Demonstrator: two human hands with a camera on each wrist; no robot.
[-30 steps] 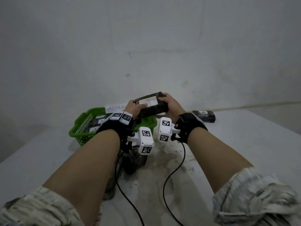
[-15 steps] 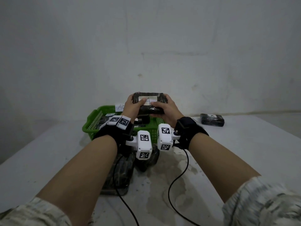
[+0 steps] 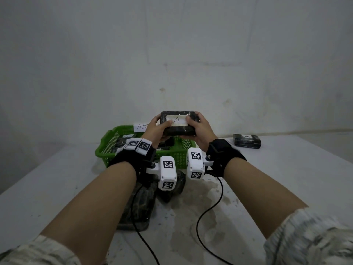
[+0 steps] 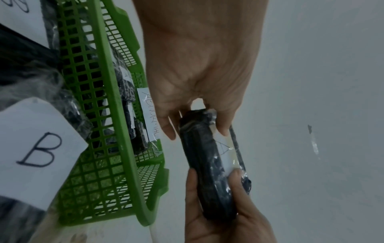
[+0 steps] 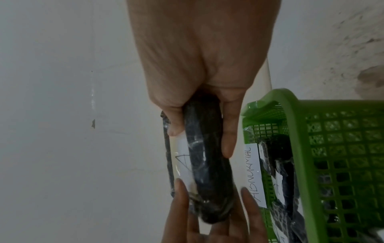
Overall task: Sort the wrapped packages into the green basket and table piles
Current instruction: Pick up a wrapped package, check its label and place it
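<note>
Held package: a black, plastic-wrapped rectangular package (image 3: 178,123) with a white paper label marked "A"; you hold it in the air above the far rim of the basket, label facing you.
Left hand: your left hand (image 3: 155,129) grips the package's left end, thumb on the label side, fingers curled beneath.
Right hand: your right hand (image 3: 200,129) grips the right end the same way, thumb on top.
Basket: a green plastic lattice basket (image 3: 107,150) on the table below your hands, holding several dark wrapped packages; a white tag (image 5: 254,174) with handwritten letters is on its far rim.
Table pile, right: one black wrapped package labelled "A" (image 3: 247,140), well apart from the basket.
Table pile, near: dark wrapped packages (image 3: 138,209) just in front of the basket; one shows a "B" label (image 4: 39,148).
Surface: a white, stained table (image 3: 286,178).
</note>
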